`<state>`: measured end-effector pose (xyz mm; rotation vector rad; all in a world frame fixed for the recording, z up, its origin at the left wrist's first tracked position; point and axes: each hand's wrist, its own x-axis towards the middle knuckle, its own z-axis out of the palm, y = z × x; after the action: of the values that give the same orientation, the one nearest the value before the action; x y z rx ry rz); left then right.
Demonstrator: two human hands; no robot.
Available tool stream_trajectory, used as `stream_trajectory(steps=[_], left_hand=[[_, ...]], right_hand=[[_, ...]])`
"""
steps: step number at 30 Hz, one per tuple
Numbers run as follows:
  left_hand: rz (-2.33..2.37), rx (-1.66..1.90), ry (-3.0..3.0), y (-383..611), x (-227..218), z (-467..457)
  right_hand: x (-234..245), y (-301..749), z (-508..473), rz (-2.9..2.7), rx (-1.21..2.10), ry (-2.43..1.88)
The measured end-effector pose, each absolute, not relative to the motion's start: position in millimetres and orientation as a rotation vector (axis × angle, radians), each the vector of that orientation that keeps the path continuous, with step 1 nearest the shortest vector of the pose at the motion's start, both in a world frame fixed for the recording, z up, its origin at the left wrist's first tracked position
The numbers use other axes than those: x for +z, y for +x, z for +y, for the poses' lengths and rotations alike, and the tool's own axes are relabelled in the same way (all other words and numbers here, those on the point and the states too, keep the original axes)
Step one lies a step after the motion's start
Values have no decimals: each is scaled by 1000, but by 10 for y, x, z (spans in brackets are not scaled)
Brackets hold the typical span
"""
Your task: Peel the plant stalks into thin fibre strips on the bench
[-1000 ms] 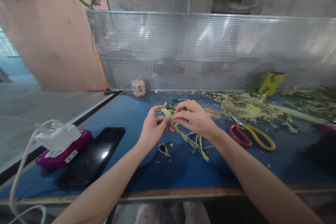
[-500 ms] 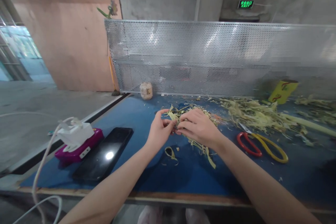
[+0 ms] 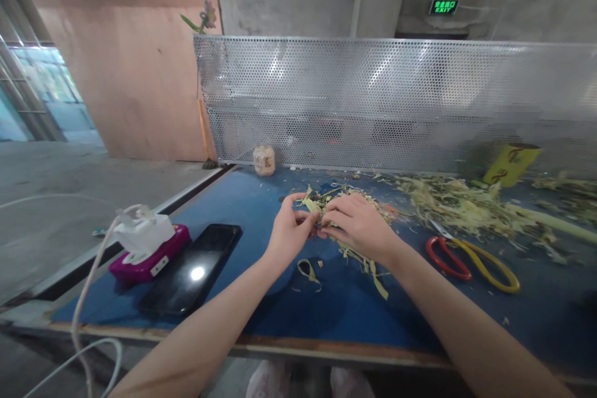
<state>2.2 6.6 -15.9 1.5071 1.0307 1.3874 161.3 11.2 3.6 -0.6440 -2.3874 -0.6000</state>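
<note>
My left hand point(image 3: 289, 235) and my right hand point(image 3: 359, 225) meet over the middle of the blue table point(image 3: 326, 305). Both pinch a small bundle of pale yellow-green leaf strips point(image 3: 313, 205), fingers curled tight round it. Loose ends of the strips point(image 3: 368, 264) trail down onto the table under my right wrist. A single curled strip point(image 3: 308, 270) lies on the blue surface just below my left hand.
Red-and-yellow scissors point(image 3: 471, 256) lie right of my right hand. A heap of leaf scraps point(image 3: 461, 205) spreads along the back right. A black phone point(image 3: 193, 270) and a magenta box with a white charger point(image 3: 149, 249) sit at left. A perforated metal screen point(image 3: 373, 99) backs the table.
My hands kept pinching the strip bundle with only small finger movements. The view shifted left, so everything on the table slid slightly right in the picture.
</note>
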Motion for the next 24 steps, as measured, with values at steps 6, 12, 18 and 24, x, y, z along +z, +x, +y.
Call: stream_trajectory(steps=[6,12,18,24], left_hand=[[1057,1418,1544,-5,-193,93],[1039,1441,1492,-19,-199,109],[1042,1449,1446,-19,-192,125],[1092,1477,1449,-14,-173,84]], right_hand=[[67,1597,77,-2408,-182,-664],[95,1609,12,-2512,35,-780],[173,1623,-110,-2557,56,-679],[501,1473,-526,-2514,-37,-614]])
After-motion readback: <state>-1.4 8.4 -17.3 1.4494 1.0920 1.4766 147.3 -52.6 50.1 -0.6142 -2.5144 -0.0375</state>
